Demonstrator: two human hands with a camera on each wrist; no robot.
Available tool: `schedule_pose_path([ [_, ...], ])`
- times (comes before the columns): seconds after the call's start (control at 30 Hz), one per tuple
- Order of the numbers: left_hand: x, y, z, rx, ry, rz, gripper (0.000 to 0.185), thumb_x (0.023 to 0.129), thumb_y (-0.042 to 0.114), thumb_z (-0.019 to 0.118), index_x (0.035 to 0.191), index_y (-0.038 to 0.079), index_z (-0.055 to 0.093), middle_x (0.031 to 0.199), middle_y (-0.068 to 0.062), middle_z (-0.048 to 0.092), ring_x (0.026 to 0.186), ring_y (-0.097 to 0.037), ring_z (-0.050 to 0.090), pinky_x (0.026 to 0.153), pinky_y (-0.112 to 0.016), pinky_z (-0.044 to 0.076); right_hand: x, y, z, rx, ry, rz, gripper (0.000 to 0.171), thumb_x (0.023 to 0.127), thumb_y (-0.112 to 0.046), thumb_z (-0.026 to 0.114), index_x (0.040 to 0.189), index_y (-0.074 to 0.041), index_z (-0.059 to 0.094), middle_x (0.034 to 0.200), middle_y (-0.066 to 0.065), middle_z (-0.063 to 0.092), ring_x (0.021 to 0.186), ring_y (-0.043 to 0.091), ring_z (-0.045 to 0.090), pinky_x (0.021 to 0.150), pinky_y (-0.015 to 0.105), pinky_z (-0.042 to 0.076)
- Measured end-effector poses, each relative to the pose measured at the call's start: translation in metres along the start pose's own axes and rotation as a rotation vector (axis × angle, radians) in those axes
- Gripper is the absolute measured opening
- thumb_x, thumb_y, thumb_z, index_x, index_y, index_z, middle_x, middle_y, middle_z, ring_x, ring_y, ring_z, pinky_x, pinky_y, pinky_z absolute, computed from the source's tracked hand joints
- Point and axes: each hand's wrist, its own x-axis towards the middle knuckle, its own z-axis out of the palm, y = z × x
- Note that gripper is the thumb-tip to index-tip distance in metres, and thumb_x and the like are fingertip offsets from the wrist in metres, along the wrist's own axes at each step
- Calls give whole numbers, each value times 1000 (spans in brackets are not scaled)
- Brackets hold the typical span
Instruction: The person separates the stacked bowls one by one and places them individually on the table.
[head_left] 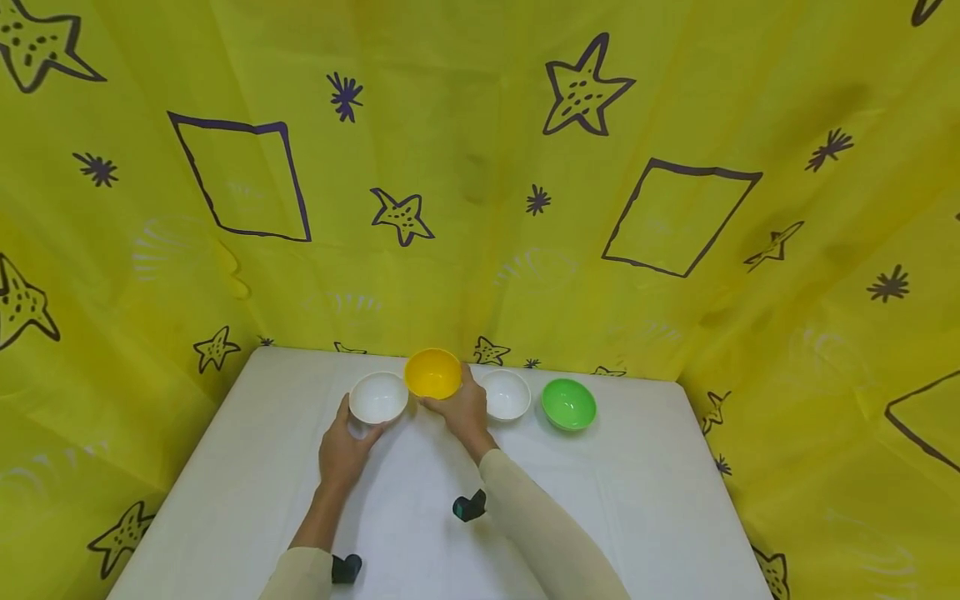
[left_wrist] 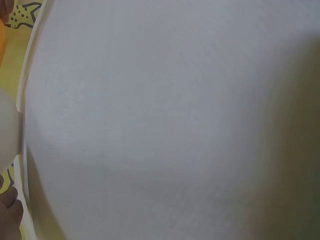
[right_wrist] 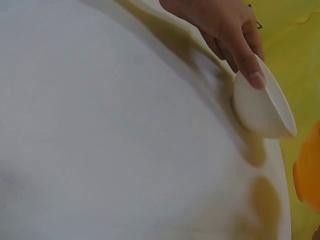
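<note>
My left hand [head_left: 342, 452] grips a white bowl [head_left: 378, 398] by its near side, thumb and fingers spread around it. The right wrist view shows the thumb over this white bowl's rim [right_wrist: 257, 107]; whether its base touches the table I cannot tell. Just to the right, my right hand [head_left: 467, 408] holds a yellow bowl [head_left: 433, 374] by its right side. That bowl looks raised, with its shadow apart from it on the cloth. Only an orange-yellow slice of it [right_wrist: 309, 172] shows in the right wrist view. Both bowls face upward, side by side.
A second white bowl [head_left: 506, 395] stands right of my right hand, partly behind it. Farther right is a green bowl [head_left: 568, 405]. White cloth covers the table [head_left: 645, 500]. A yellow patterned curtain [head_left: 465, 283] hangs close behind the table's back edge and along both sides.
</note>
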Motion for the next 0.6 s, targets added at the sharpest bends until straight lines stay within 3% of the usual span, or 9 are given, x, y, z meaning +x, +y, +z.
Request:
schedule_pose_path([
  [0.6, 0, -1, -2, -5, -13, -40, 101, 89, 31, 87, 164, -1, 28, 160, -28, 40, 146, -48, 41, 117, -62, 36, -2, 13, 2, -18, -15, 39, 93, 72, -28, 100, 147, -2, 52, 136, 16, 67, 124, 33, 65, 109, 48, 51],
])
